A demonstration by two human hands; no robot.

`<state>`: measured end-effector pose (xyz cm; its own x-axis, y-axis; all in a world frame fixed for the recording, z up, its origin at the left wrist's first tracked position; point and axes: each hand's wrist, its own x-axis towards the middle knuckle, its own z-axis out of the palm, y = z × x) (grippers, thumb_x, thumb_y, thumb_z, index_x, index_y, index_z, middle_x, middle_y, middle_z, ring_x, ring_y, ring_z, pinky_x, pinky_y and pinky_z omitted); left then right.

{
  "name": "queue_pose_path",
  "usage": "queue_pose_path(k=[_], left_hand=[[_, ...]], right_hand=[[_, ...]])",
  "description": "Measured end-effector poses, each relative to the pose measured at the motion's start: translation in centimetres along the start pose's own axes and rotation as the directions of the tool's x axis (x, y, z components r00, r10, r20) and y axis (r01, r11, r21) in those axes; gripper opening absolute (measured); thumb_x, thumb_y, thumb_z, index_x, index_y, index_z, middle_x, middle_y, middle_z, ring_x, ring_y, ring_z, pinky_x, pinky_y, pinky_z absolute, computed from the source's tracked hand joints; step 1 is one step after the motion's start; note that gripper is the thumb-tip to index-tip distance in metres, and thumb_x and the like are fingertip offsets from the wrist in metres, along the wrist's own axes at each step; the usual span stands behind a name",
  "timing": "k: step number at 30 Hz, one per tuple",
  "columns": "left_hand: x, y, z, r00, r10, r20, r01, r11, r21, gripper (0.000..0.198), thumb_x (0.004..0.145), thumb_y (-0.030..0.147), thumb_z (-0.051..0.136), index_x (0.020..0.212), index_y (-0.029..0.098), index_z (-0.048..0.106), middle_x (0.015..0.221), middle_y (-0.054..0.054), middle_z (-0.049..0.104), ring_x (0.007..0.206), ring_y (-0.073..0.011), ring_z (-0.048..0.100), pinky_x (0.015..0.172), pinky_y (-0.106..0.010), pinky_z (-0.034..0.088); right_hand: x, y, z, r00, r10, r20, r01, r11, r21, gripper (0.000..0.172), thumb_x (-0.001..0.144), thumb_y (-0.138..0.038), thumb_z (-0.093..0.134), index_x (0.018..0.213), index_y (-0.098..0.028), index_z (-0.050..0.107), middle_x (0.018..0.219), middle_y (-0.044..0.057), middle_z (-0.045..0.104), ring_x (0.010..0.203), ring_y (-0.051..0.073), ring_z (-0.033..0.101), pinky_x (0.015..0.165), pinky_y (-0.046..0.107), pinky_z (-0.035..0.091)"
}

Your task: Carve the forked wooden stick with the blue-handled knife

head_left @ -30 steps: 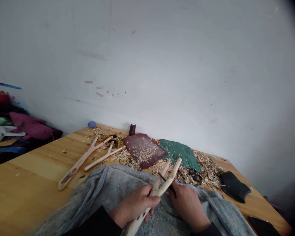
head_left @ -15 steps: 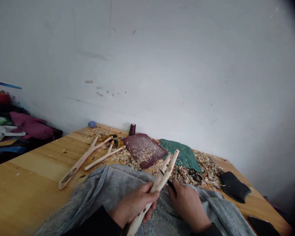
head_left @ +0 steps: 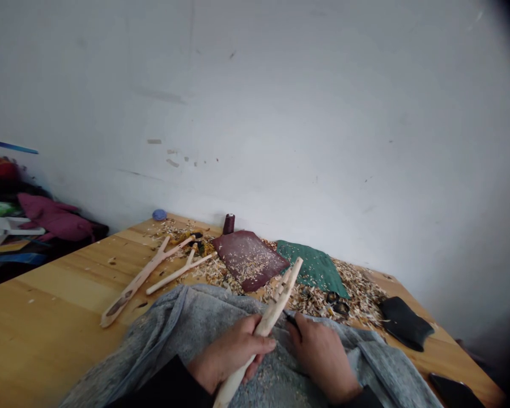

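Fingers of my left hand [head_left: 238, 352] wrap round a pale, peeled forked stick [head_left: 267, 323], its fork pointing up and away over a grey cloth. Just right of the stick, my right hand [head_left: 321, 352] is closed on the dark handle of a tool [head_left: 292, 321]; a thin dark blade reaches toward the wood near the fork. The grey cloth [head_left: 204, 317] lies beneath both hands and is sprinkled with fine shavings.
Two other forked sticks [head_left: 141, 277] [head_left: 181, 273] lie on the wooden table [head_left: 59, 289]. Beyond are a maroon sheet [head_left: 250, 258], a green cloth [head_left: 312, 266], wood shavings [head_left: 361, 292] and a thread spool [head_left: 229, 224]. A black pad [head_left: 404, 323] and dark flat object [head_left: 457, 391] lie right.
The forked stick has turned slightly in my left hand, its tips shifting a little left. My right hand has moved slightly left with the tool.
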<state>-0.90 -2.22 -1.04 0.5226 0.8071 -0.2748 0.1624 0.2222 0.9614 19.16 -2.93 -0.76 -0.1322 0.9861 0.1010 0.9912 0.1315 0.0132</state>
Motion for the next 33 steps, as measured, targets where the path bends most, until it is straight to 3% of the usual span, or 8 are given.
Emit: queue_pose_path(k=[2,4,12,16,19,26,31,33], left_hand=[[0.0,0.1,0.1,0.999,-0.019,-0.049,0.018,1.0,-0.014,0.029,0.076,0.043,0.06,0.092,0.023,0.048,0.06,0.01,0.048,0.036,-0.0053,0.038,0.036,-0.021,0.027],[0.0,0.3,0.1,0.997,-0.034,-0.072,0.032,0.999,-0.026,0.033,0.076,0.048,0.061,0.092,0.022,0.049,0.06,0.01,0.048,0.037,-0.0051,0.038,0.036,-0.021,0.027],[0.1,-0.1,0.0,1.0,-0.005,-0.022,0.005,1.0,0.017,0.032,0.083,0.054,0.056,0.084,0.023,0.048,0.058,0.01,0.047,0.034,-0.0048,0.036,0.033,-0.02,0.025],[0.6,-0.9,0.0,0.996,-0.024,-0.085,0.029,0.998,0.058,0.027,0.079,0.047,0.062,0.082,0.023,0.048,0.051,0.012,0.044,0.033,-0.0064,0.036,0.032,-0.02,0.028],[0.7,-0.8,0.0,0.995,-0.014,-0.098,0.022,0.997,0.079,0.026,0.078,0.045,0.062,0.081,0.023,0.049,0.05,0.011,0.045,0.033,-0.0067,0.037,0.032,-0.02,0.028],[0.4,-0.4,0.1,0.996,-0.038,-0.085,0.044,0.997,0.064,0.022,0.077,0.04,0.062,0.087,0.023,0.05,0.052,0.012,0.045,0.033,-0.0059,0.036,0.032,-0.019,0.027],[0.6,-0.7,0.2,0.99,-0.079,-0.118,0.085,0.995,0.044,0.023,0.078,0.039,0.063,0.085,0.023,0.048,0.052,0.011,0.046,0.033,-0.0061,0.037,0.032,-0.02,0.027],[0.6,-0.6,0.2,0.989,-0.088,-0.118,0.094,0.995,0.044,0.023,0.078,0.04,0.062,0.085,0.023,0.048,0.053,0.011,0.046,0.032,-0.0063,0.037,0.031,-0.02,0.027]], right_hand=[[-0.5,-1.0,0.2,0.995,-0.104,0.007,0.104,0.994,0.035,0.024,0.102,-0.029,0.045,0.094,-0.024,0.066,0.087,0.003,0.077,0.079,0.021,0.074,0.06,0.027,0.039],[-0.7,-1.5,0.1,0.992,-0.126,0.011,0.126,0.991,0.036,0.022,0.102,-0.028,0.046,0.094,-0.024,0.066,0.087,0.002,0.077,0.08,0.02,0.074,0.06,0.027,0.039],[0.3,0.5,-0.3,0.996,0.091,-0.027,-0.092,0.995,-0.044,0.026,0.104,-0.031,0.043,0.097,-0.022,0.065,0.085,0.006,0.076,0.078,0.023,0.074,0.058,0.028,0.036],[-0.5,-1.1,0.1,0.997,-0.072,0.007,0.072,0.997,0.002,0.022,0.102,-0.024,0.045,0.094,-0.023,0.065,0.087,0.003,0.076,0.08,0.021,0.074,0.06,0.026,0.036],[-0.9,-1.9,0.1,0.992,-0.124,0.024,0.123,0.992,0.025,0.019,0.101,-0.023,0.047,0.094,-0.023,0.065,0.086,0.001,0.076,0.079,0.02,0.073,0.06,0.026,0.037],[0.3,0.4,-0.2,0.995,0.097,-0.016,-0.098,0.995,-0.036,0.027,0.105,-0.032,0.041,0.1,-0.022,0.065,0.086,0.006,0.076,0.079,0.023,0.074,0.059,0.028,0.036],[-0.4,-1.0,0.1,0.994,-0.096,0.05,0.095,0.995,0.014,0.018,0.1,-0.024,0.048,0.095,-0.024,0.066,0.089,0.003,0.076,0.082,0.022,0.074,0.062,0.027,0.038],[-0.6,-1.5,0.2,0.993,-0.113,0.047,0.111,0.993,0.03,0.018,0.099,-0.023,0.049,0.094,-0.024,0.066,0.088,0.002,0.076,0.082,0.021,0.073,0.062,0.027,0.038]])
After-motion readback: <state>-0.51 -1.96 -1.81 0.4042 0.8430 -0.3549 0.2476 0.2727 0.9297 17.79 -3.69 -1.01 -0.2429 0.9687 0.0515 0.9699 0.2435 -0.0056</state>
